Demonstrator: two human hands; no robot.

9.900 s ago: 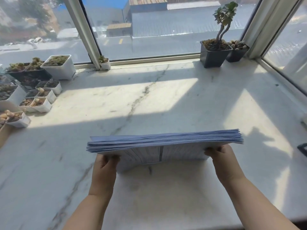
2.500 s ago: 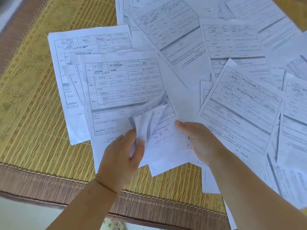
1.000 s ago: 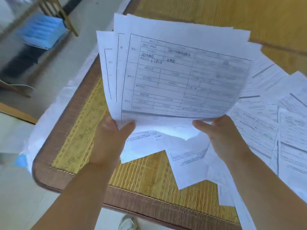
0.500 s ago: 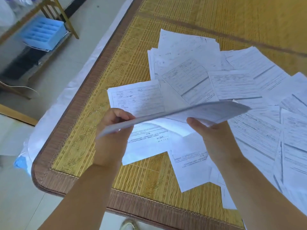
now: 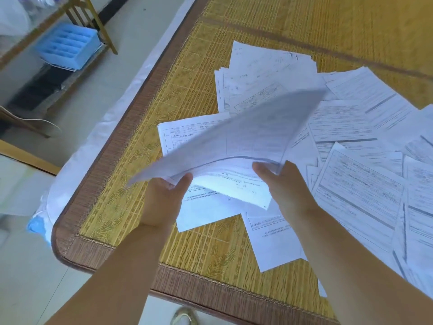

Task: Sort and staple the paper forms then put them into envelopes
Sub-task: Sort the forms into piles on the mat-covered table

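Observation:
Both hands hold a thin bundle of printed paper forms (image 5: pixel 246 137) above the mat, its near edge pinched and its far end raised and blurred. My left hand (image 5: pixel 164 198) grips the bundle's near left corner. My right hand (image 5: pixel 283 184) grips its near right edge. Under and beyond the bundle, several loose forms (image 5: pixel 351 141) lie scattered and overlapping on a yellow woven bamboo mat (image 5: pixel 187 95). One white sheet (image 5: pixel 271 242) lies near the mat's front edge. No stapler or envelope is in view.
The mat's brown fabric border (image 5: pixel 121 127) runs along the left and front edges over a white sheet. On the floor to the left stands a blue compartment tray (image 5: pixel 68 45) under a wooden frame. A shoe tip (image 5: pixel 184 317) shows at the bottom.
Since half a second ago the held bundle's far end has swung upward and tilted, showing its underside. A second ago it was upright facing me. Both hands keep their grip.

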